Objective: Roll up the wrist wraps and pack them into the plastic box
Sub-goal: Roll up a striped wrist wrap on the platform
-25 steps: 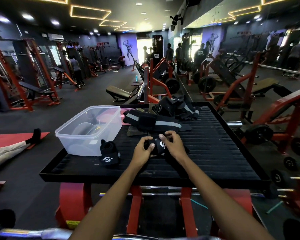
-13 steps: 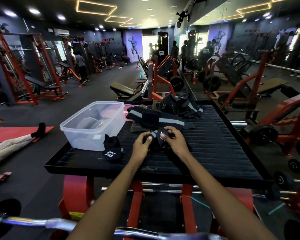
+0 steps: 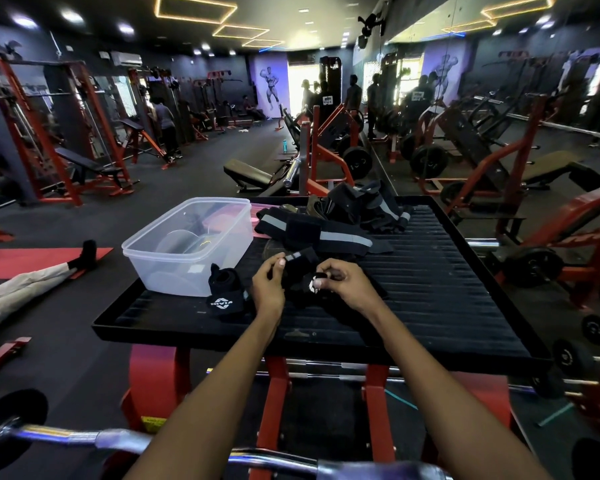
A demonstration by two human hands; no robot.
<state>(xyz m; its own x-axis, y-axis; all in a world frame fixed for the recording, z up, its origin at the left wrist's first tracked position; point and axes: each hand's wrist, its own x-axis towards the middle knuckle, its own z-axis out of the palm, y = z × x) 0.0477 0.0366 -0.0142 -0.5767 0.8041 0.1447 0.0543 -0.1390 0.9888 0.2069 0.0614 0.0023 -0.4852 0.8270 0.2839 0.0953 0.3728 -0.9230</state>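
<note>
A black wrist wrap [image 3: 302, 277] with a white logo lies partly rolled between my hands near the middle of the black ribbed platform [image 3: 430, 289]. My left hand [image 3: 269, 287] pinches its striped end and my right hand [image 3: 343, 284] grips the rolled part. A rolled black wrap [image 3: 226, 294] with a white logo stands just left of my left hand. The clear plastic box [image 3: 187, 244] sits open at the platform's left side. Several unrolled black wraps with grey stripes [image 3: 319, 233] lie piled behind my hands.
A chrome barbell [image 3: 84, 438] crosses the bottom of the view near my forearms. Red gym machines and weight plates [image 3: 532, 266] stand to the right. A person's legs [image 3: 32, 282] lie on a red mat at the left. Other people stand far back.
My hands have shifted on the wrap, the right hand curling round the rolled part while the left moved to the striped end. The view has shifted slightly.
</note>
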